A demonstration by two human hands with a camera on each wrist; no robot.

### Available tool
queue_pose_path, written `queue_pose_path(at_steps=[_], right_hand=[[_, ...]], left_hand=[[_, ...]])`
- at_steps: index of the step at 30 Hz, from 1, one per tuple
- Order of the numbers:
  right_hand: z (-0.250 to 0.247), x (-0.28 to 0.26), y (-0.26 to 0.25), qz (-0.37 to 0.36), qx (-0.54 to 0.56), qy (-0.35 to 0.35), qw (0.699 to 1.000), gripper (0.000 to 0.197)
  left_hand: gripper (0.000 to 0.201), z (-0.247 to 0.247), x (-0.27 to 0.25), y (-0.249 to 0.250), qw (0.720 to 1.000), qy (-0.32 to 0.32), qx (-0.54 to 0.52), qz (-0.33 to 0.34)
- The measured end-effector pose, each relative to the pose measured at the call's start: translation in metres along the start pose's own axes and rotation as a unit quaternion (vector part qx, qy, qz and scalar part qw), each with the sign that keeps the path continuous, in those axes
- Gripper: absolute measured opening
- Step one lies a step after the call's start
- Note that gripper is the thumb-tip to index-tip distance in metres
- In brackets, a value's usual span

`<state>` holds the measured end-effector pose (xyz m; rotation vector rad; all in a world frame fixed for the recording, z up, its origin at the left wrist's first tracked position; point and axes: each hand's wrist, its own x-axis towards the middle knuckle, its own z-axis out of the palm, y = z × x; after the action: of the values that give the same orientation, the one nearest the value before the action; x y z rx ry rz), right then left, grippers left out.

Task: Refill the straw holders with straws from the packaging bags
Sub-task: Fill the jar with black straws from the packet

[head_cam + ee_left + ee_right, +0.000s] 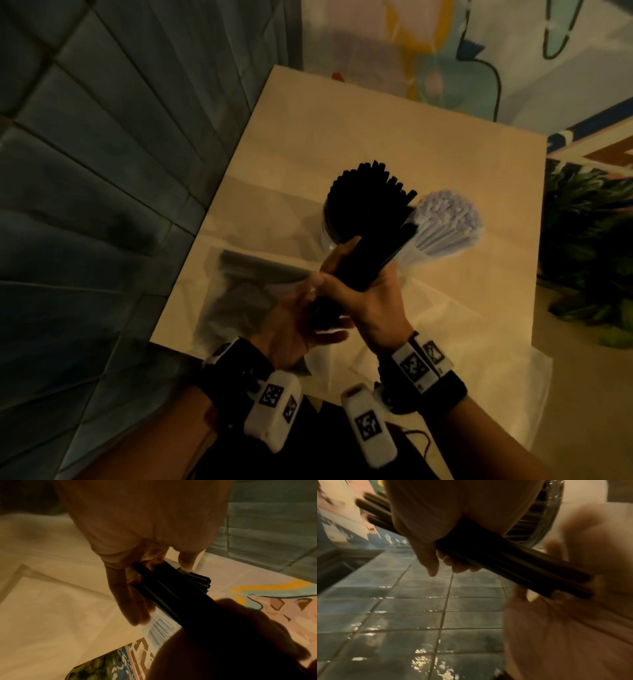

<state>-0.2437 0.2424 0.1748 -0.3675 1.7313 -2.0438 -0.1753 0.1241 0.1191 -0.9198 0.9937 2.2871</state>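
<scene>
My right hand (pixel 370 301) grips a bundle of black straws (pixel 373 253) around its middle, tilted up and to the right above the table. The bundle's top end is beside a glass holder (pixel 327 226) packed with black straws (pixel 370 195). My left hand (pixel 291 329) cups the bundle's lower end, palm up, fingers fairly straight. In the left wrist view the left hand's fingers (pixel 133 601) lie along the bundle (pixel 171 592). In the right wrist view the right hand (pixel 453 513) wraps the bundle (pixel 513 561). A second holder of white straws (pixel 445 222) stands to the right.
A clear packaging bag (pixel 246 294) holding dark straws lies flat on the beige table (pixel 342 120) to the left. Another clear bag (pixel 445 329) lies front right. A tiled wall (pixel 102 171) runs along the left; a leafy plant (pixel 589 240) stands right.
</scene>
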Motion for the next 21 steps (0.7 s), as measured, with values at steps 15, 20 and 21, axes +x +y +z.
queue_pose_path(at_steps=[15, 20, 21], right_hand=[[-0.057, 0.057, -0.020, -0.094, -0.017, 0.188, 0.977, 0.025], [-0.069, 0.087, -0.021, -0.121, -0.027, 0.219, 0.968, 0.020], [-0.069, 0.090, -0.017, -0.111, -0.039, 0.220, 0.969, 0.017]], left_hand=[[0.019, -0.008, 0.044, 0.023, 0.972, 0.109, 0.176, 0.108], [0.020, -0.014, 0.055, 0.039, 0.926, 0.169, 0.241, 0.235], [0.032, -0.013, 0.058, 0.041, 0.914, 0.175, 0.269, 0.247]])
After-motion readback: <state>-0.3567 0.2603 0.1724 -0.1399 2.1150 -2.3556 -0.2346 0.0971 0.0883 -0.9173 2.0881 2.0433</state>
